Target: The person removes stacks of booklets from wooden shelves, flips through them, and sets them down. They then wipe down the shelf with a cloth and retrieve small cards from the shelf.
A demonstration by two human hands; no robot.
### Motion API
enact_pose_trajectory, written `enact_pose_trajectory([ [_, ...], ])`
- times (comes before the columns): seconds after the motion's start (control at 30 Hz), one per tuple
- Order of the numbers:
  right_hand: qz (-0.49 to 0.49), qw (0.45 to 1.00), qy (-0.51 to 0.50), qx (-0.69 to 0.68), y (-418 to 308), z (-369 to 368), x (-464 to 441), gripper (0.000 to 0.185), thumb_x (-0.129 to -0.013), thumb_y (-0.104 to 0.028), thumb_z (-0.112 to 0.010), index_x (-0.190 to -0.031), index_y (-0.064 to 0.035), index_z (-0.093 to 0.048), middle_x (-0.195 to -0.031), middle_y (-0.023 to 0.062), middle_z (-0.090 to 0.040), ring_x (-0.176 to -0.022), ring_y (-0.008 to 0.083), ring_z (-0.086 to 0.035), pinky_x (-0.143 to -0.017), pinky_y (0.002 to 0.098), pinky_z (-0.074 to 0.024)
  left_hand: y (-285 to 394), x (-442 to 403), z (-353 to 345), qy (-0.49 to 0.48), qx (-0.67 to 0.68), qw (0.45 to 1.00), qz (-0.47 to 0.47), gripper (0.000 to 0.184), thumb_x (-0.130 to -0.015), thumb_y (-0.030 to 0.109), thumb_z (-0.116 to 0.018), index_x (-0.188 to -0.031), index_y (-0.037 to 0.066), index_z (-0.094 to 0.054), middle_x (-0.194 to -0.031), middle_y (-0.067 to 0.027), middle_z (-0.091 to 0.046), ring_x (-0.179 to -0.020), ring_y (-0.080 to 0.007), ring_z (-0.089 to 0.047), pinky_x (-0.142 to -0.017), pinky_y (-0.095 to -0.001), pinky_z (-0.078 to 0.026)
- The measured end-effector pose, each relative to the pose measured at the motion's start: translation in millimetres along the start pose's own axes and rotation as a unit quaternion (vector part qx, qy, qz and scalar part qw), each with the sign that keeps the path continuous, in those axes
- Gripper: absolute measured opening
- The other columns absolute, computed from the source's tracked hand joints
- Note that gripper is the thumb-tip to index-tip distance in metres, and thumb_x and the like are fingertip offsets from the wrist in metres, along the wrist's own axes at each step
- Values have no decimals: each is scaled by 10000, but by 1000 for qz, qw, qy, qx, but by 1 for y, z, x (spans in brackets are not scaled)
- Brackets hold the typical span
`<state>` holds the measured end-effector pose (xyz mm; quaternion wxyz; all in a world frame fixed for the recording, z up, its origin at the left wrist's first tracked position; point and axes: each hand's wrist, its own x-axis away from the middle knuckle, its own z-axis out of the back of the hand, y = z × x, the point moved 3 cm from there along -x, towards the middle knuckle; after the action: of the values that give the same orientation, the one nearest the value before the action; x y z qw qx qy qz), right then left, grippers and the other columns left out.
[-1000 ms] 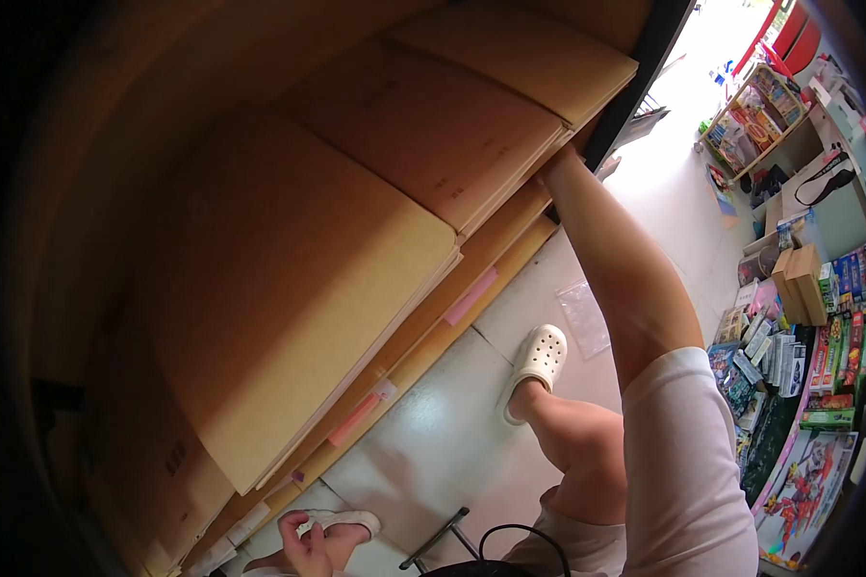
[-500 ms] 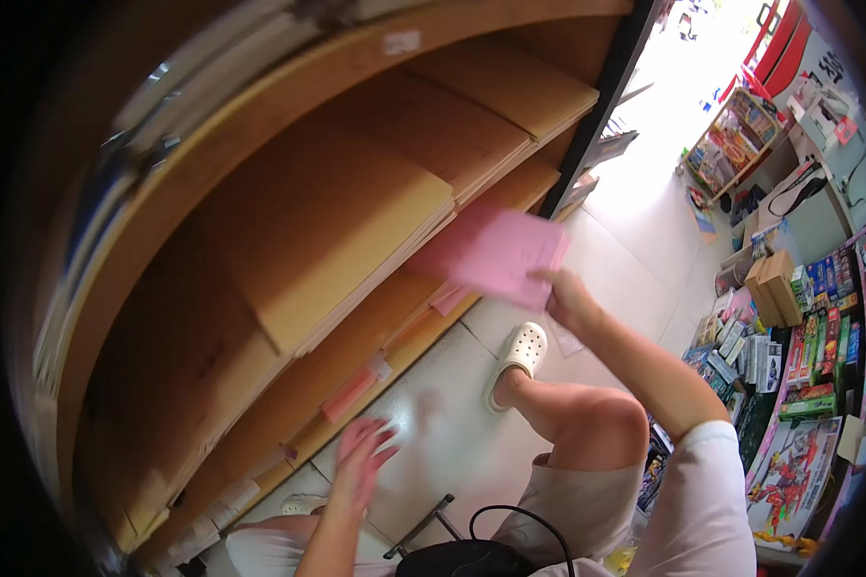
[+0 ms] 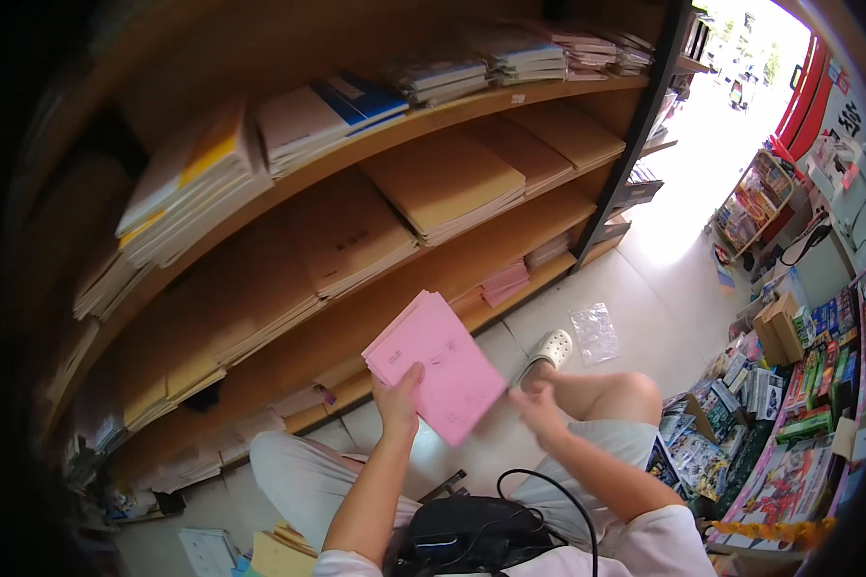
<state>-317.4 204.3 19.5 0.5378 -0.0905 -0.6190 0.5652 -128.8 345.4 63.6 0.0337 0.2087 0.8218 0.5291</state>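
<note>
Sitting mid-frame, the pink paper stack (image 3: 452,370) is gripped by the left hand (image 3: 397,402), thumb on top; a moment ago the right hand (image 3: 541,412) held it, so support has apparently passed left; the right, lower right of centre, blurs near the stack's corner, finger state unclear; brown paper stacks (image 3: 443,178) lie shelved above.
</note>
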Motion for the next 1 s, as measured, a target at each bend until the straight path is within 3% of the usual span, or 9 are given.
enact_pose_trajectory([
  [0.13,57,961,154,-221,-21,54,-48,566,-853,-362,-520,-1253,-29,-299,-1230,135,-425,-1103,193,-430,-901,326,-370,41,27,18,95,-424,853,-289,300,-712,108,-662,-970,40,-526,-771,-136,-600,-698,-295,-593,-650,-339,-469],
  [0.27,-145,889,71,-429,52,2,-142,655,-856,-485,-402,-1311,-28,-283,-1317,146,-355,-1170,269,-390,-957,368,-340,11,67,5,4,-513,809,-288,285,-692,126,-638,-966,119,-558,-725,-143,-609,-654,-354,-591,-589,-397,-469],
  [0.47,-128,888,-202,-393,22,-70,-50,704,-820,-643,-319,-1313,-142,-324,-1378,103,-285,-1277,211,-221,-1013,423,-239,75,92,-5,-121,-243,953,-137,406,-715,40,-669,-1077,-1,-488,-959,-93,-599,-838,-159,-582,-739,-273,-470],
  [0.6,76,971,138,-183,-80,-3,-5,603,-882,-475,-380,-1228,14,-447,-1263,138,-442,-1198,214,-377,-970,329,-298,74,66,22,-41,-55,993,-100,385,-711,8,-651,-1055,13,-479,-967,-80,-576,-847,-154,-566,-739,-271,-461],
  [0.67,395,897,39,-193,-141,2,26,580,-911,-419,-351,-1280,28,-349,-1365,141,-300,-1248,245,-292,-1025,315,-203,69,62,30,-30,-41,993,-107,383,-713,-1,-641,-1058,12,-475,-973,-77,-572,-853,-157,-565,-736,-273,-463],
  [0.8,619,749,156,178,-163,-54,129,475,-873,-261,-404,-1267,1,-367,-1371,203,-263,-1257,312,-276,-1032,363,-208,71,75,16,-68,-67,985,-141,389,-719,-16,-624,-1074,2,-466,-989,-80,-572,-869,-164,-568,-749,-276,-466],
  [0.87,645,667,120,353,-110,-93,104,461,-845,-195,-419,-1269,-21,-367,-1366,234,-250,-1265,352,-251,-1032,385,-213,73,84,18,-86,-61,986,-128,391,-719,-19,-624,-1076,-2,-466,-995,-82,-571,-869,-163,-570,-758,-274,-464],
  [0.93,278,873,-101,387,-73,-65,0,455,-864,-207,-406,-1269,-10,-347,-1368,240,-233,-1265,385,-212,-1019,394,-234,69,83,34,-67,-16,994,-83,393,-716,-17,-631,-1074,-4,-469,-1000,-86,-570,-864,-159,-570,-765,-269,-461],
  [1.0,278,845,15,456,-58,-29,-20,427,-885,-197,-376,-1258,9,-349,-1362,243,-239,-1252,400,-222,-1009,397,-250,84,86,44,-90,-92,987,-92,378,-720,-18,-635,-1063,-10,-477,-996,-92,-568,-857,-145,-567,-766,-262,-458],
])
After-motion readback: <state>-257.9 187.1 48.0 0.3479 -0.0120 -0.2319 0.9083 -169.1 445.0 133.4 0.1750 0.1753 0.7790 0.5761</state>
